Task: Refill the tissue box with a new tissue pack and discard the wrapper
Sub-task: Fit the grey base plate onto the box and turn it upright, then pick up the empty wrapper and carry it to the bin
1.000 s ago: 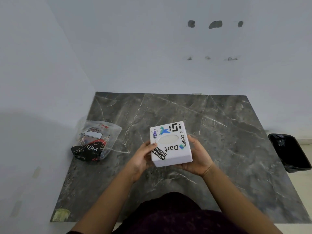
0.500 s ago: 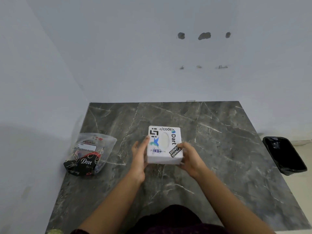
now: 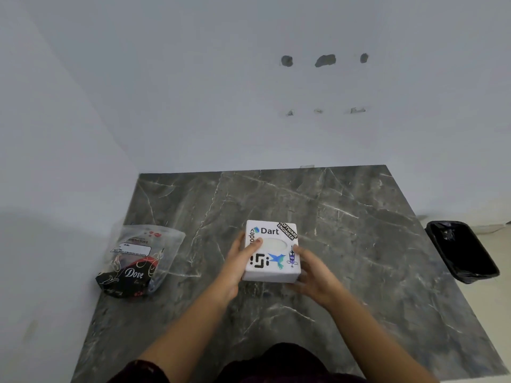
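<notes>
A dark grey marble-patterned surface (image 3: pixel 345 244) fills the lower half of the view, set into a corner of pale walls. Off its right edge, on the floor, stands a black bin (image 3: pixel 461 251) lined with a black bag. Near the left edge of the surface lies a clear tissue pack (image 3: pixel 138 261) with a black "Dove" print and a white label, well apart from the hands. Near the middle of the surface sits a white tissue box (image 3: pixel 272 251), its top covered in stickers reading "Dart" and "SOFTWARE ENGINEER", with an oval opening in the centre. The left hand (image 3: pixel 236 268) grips the box's left side, its thumb resting on top beside the opening. The right hand (image 3: pixel 315 277) clasps the right side and near corner, fingers (image 3: pixel 297 251) curled against the box. Whether the box touches the surface cannot be told
</notes>
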